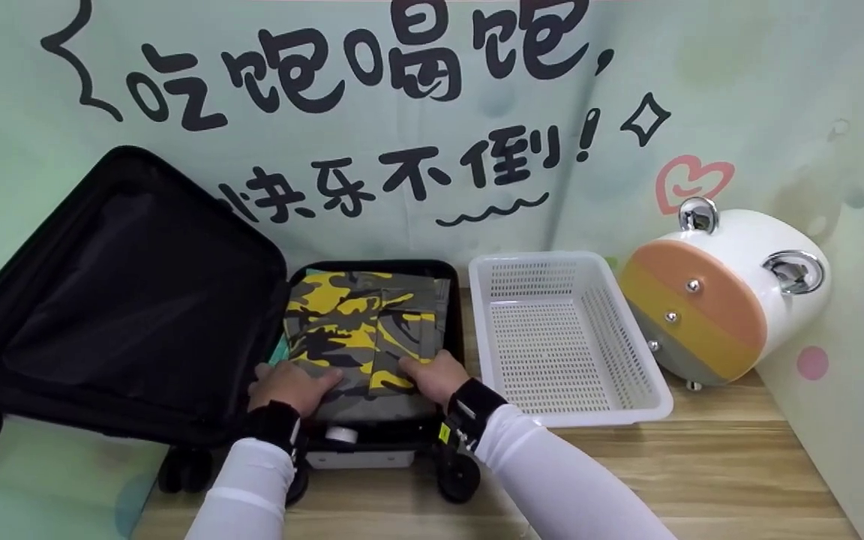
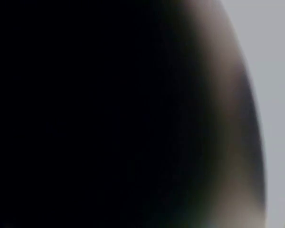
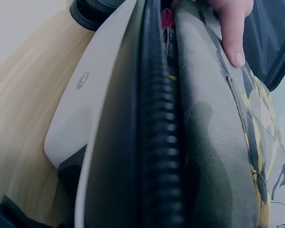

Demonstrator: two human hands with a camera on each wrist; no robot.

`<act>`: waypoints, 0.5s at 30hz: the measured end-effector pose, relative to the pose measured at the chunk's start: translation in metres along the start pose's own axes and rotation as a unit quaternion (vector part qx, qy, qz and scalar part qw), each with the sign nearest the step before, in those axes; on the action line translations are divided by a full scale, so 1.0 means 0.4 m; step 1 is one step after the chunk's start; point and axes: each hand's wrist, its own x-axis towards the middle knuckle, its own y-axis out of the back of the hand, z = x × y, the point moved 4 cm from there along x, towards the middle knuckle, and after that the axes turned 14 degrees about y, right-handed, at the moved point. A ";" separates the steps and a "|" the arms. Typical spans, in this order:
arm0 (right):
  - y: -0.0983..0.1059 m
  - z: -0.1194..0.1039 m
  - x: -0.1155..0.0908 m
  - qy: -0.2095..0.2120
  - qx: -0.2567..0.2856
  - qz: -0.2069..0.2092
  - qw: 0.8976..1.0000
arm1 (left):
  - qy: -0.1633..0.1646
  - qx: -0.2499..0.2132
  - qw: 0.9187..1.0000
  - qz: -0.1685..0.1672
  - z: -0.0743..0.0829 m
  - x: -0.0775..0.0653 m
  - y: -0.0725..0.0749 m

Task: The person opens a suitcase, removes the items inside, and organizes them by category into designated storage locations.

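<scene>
Folded yellow, grey and black camouflage trousers point(image 1: 361, 330) lie in the right half of an open suitcase point(image 1: 453, 300). My left hand point(image 1: 293, 386) holds their near left side, its thumb on top and its other fingers mostly hidden down the edge. On the near right side my right hand point(image 1: 436, 375) holds them the same way, thumb across the cloth. The right wrist view shows the trousers point(image 3: 213, 128) bulging beside the suitcase's zip point(image 3: 159, 142), with the left thumb point(image 3: 235, 52) resting on them. Darkness and blur fill most of the left wrist view.
The suitcase's black-lined lid point(image 1: 147, 292) leans open at the left. A white perforated basket point(image 1: 571, 416) stands right of the suitcase. Beyond it a white, striped cylindrical container point(image 1: 732, 292) lies against the wall. Suitcase wheels point(image 1: 458, 478) project at the near side over the wooden tabletop point(image 1: 702, 465).
</scene>
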 end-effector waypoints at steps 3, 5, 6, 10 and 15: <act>-0.003 0.002 0.005 0.002 -0.019 -0.004 1.000 | 0.002 -0.007 1.000 -0.004 0.002 -0.002 -0.003; -0.004 0.002 0.007 0.004 -0.027 -0.004 1.000 | 0.002 -0.009 1.000 -0.003 0.003 -0.003 -0.003; -0.004 0.001 0.007 0.007 -0.033 -0.003 0.999 | 0.000 -0.010 1.000 -0.001 0.004 -0.004 -0.003; -0.007 -0.003 0.010 0.019 -0.068 0.003 0.998 | -0.009 -0.008 1.000 0.011 0.009 -0.009 0.000; -0.015 -0.005 0.006 0.021 -0.142 0.004 0.990 | -0.029 -0.012 0.998 0.050 0.024 -0.027 0.005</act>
